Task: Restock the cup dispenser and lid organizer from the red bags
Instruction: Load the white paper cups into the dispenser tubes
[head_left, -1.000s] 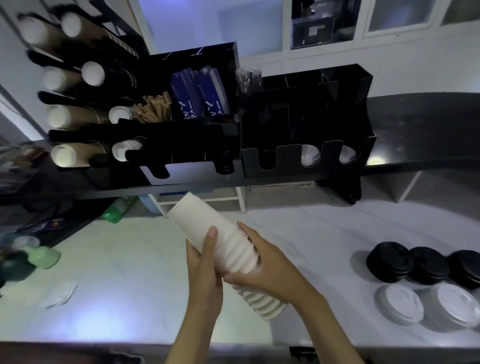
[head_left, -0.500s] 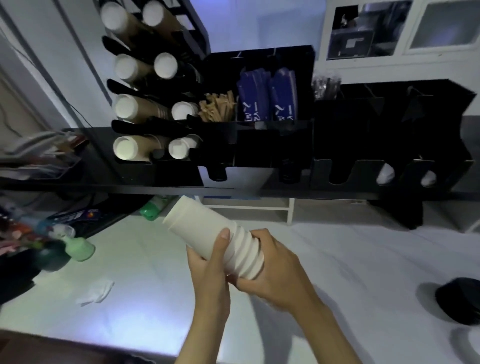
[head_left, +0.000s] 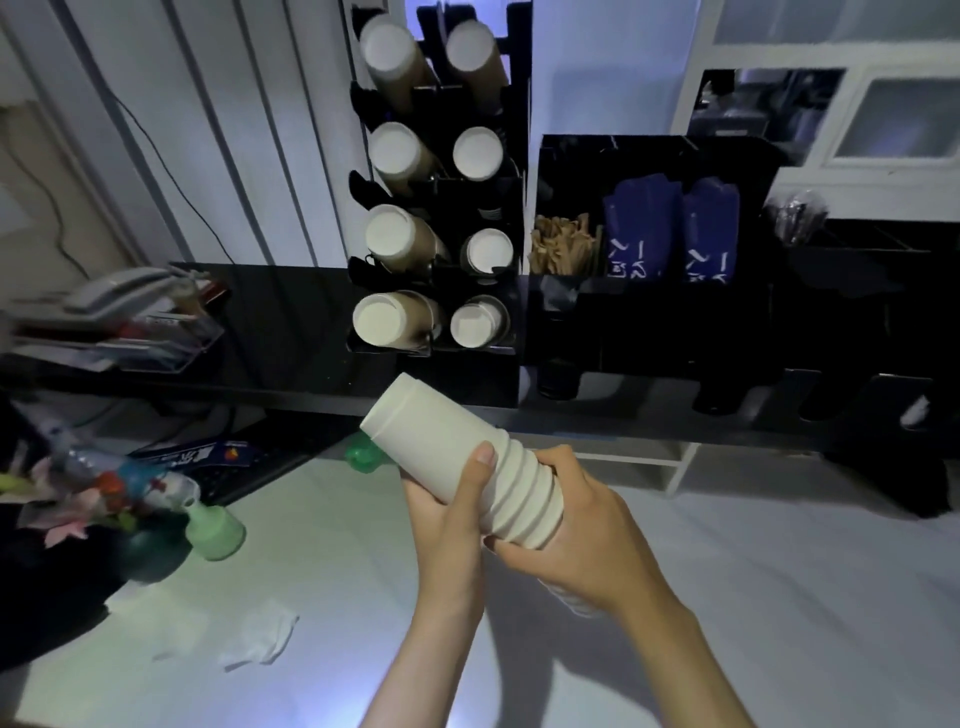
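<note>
White paper cup stack (head_left: 462, 467), gripped by both your hands, left hand (head_left: 447, 525) round its middle, right hand (head_left: 582, 525) cupping the rim end: long axis tilts up-left, closed base aimed at the cup dispenser (head_left: 436, 208) directly above (bottom tubes nearest).

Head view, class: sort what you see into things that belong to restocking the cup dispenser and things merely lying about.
Belongs to the job:
stack of white cups, gripped by left hand and right hand
cup dispenser

Lying about:
green bottle
crumpled tissue
wooden stirrers
blue packets
</note>
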